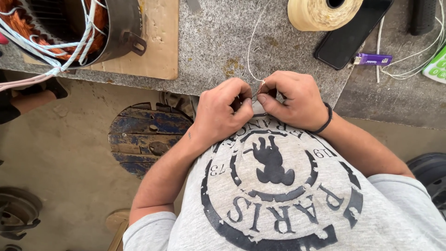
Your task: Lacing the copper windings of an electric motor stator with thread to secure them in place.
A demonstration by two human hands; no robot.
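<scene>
We see our left hand point(222, 111) and right hand point(293, 100) both closed, pinching between the fingertips the near end of one thin white string point(251, 51), light, limp, best held close to its tip, running up to one spool point(320, 11) beyond our right hand.

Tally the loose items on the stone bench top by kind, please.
Thread spool: 1
Black phone: 1
Purple lighter: 1
Motor stator: 1
Cardboard sheet: 1
Total: 5
Both hands pinch the white thread.
</scene>
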